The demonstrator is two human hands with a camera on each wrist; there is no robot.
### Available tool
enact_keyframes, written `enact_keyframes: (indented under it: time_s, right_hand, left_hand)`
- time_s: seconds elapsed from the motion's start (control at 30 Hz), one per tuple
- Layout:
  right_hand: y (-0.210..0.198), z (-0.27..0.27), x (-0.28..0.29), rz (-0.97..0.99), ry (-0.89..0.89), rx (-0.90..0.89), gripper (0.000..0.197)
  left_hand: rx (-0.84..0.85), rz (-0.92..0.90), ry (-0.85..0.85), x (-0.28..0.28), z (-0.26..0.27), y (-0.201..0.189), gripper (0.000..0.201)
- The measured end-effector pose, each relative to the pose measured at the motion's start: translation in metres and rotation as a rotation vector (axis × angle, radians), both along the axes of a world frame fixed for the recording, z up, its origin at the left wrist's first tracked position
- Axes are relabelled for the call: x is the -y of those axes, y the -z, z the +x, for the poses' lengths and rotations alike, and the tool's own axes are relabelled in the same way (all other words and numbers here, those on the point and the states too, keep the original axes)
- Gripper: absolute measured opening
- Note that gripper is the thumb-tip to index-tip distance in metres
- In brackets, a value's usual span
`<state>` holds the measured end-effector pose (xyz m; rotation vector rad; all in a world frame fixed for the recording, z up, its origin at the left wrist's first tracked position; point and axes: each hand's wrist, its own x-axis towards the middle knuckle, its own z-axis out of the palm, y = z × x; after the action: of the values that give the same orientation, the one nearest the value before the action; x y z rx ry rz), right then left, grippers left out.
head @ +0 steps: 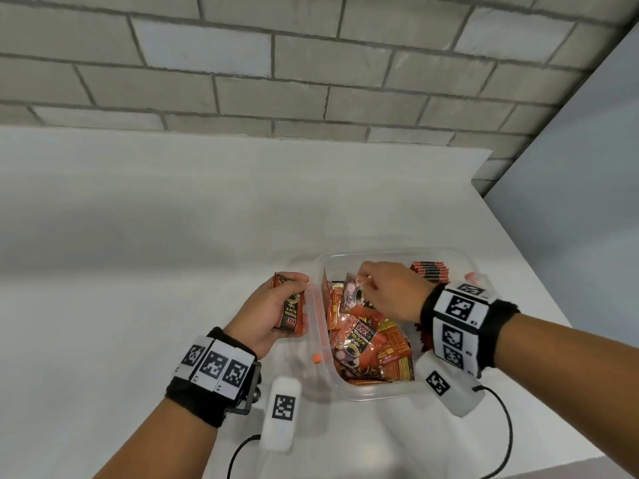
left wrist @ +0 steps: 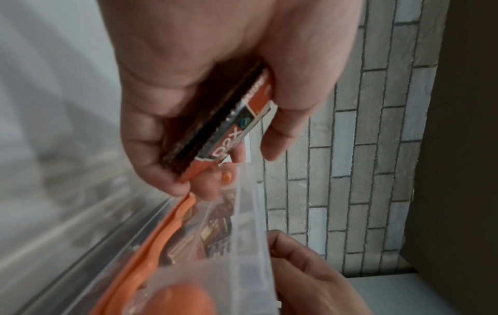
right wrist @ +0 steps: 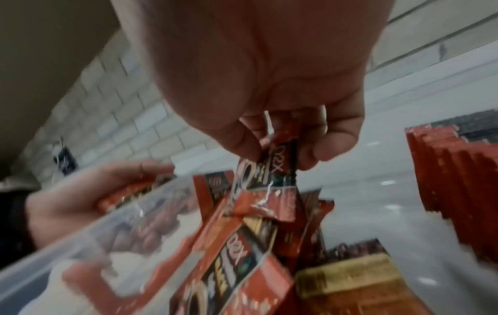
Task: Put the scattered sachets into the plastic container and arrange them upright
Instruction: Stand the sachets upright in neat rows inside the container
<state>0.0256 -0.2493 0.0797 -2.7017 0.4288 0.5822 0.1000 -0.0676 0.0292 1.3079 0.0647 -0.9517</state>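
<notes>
A clear plastic container (head: 375,392) with orange latches stands on the white table, holding a loose pile of red-and-black coffee sachets (head: 370,344). A neat row of upright sachets (head: 430,270) stands at its far right. My left hand (head: 276,312) grips a small stack of sachets (head: 290,307) just outside the container's left wall; the stack (left wrist: 229,125) lies between thumb and curled fingers. My right hand (head: 383,292) reaches into the container and pinches one sachet (head: 356,293) by its top edge, seen as a sachet (right wrist: 277,162) hanging from thumb and fingertips above the pile.
The white table (head: 155,236) runs to a grey brick wall (head: 276,63) at the back and ends in an edge on the right. Cables and white sensor blocks hang from both wrists near the table's front. An orange latch (left wrist: 151,240) lines the container's left rim.
</notes>
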Motion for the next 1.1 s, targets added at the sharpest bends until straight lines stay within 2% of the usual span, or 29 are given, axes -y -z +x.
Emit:
enact_keyframes:
  time_s: [0.17,0.33,0.47,0.6,0.73,0.87,1.1]
  right_hand:
    - [0.003,0.005,-0.004,-0.001,-0.005,-0.061,0.053]
    - [0.005,0.001,-0.011,-0.059,-0.096,-0.138,0.070]
    - [0.002,-0.003,-0.016,-0.132,-0.142,-0.128,0.062]
    - [-0.005,-0.005,-0.025,-0.083,-0.165,-0.196,0.053]
    - [-0.007,-0.002,-0.030,-0.036,-0.143,-0.288,0.060]
    - [-0.004,-0.005,-0.033,-0.045,-0.207,-0.362,0.076]
    - [-0.012,-0.010,-0.020,0.009,-0.190,-0.265,0.067]
  left_hand:
    - [-0.003,-0.014,0.007,-0.002,0.000,0.001,0.013]
    - [-0.002,-0.027,0.022,-0.003,0.001,0.001,0.015]
    - [0.001,-0.027,0.024,-0.004,0.001,0.001,0.015]
    - [0.000,-0.029,0.037,-0.005,0.002,0.000,0.018]
    - [0.026,-0.020,0.054,-0.010,0.006,-0.001,0.018]
    - [0.044,-0.025,0.040,-0.015,0.012,-0.003,0.017]
    - [0.080,-0.060,-0.010,-0.019,0.010,-0.010,0.018]
